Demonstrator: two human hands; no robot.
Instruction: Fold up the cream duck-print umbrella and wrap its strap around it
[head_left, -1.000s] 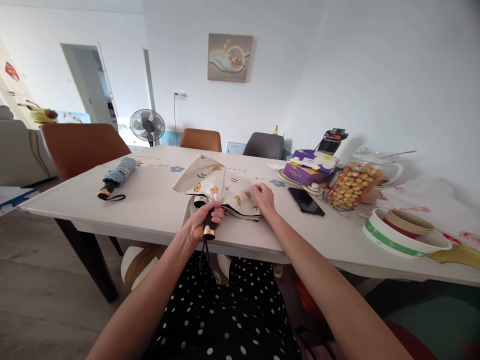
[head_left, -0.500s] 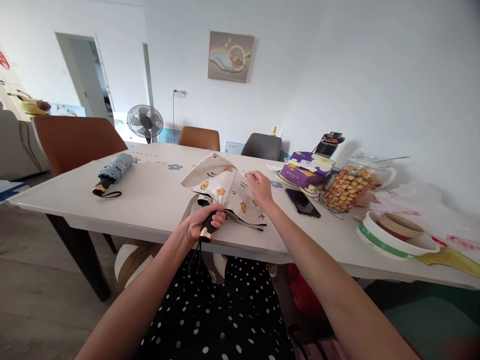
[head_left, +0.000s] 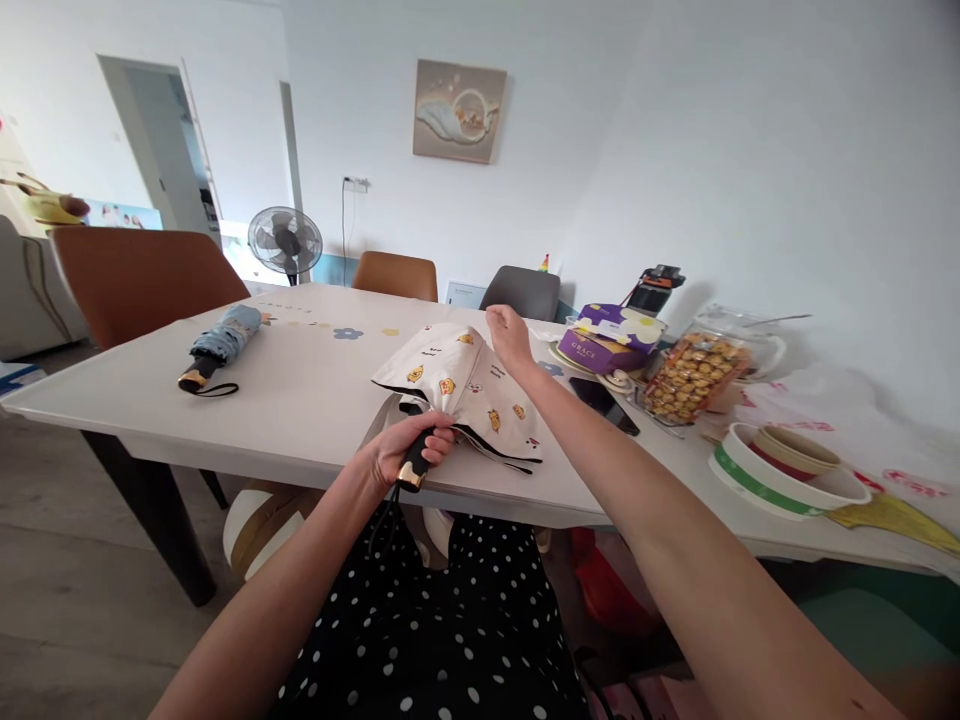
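Note:
A cream folding umbrella [head_left: 457, 385] with small printed figures lies loosely collapsed near the front edge of the white table [head_left: 300, 400]. My left hand [head_left: 405, 450] is wrapped round its black, gold-tipped handle, with the wrist strap hanging below. My right hand [head_left: 508, 335] reaches over the far end of the canopy and pinches the fabric edge there, holding it up off the table.
A rolled blue umbrella [head_left: 217, 345] lies at the left. To the right are a black phone [head_left: 604, 400], a purple box [head_left: 607, 340], a jar of snacks [head_left: 694, 375] and stacked paper bowls [head_left: 787, 465]. Chairs stand around the table and a fan [head_left: 285, 240] stands behind it.
My right hand has moved from the canopy's near right side away along the fabric to its far end, lifting the edge. The left hand has kept its grip on the handle.

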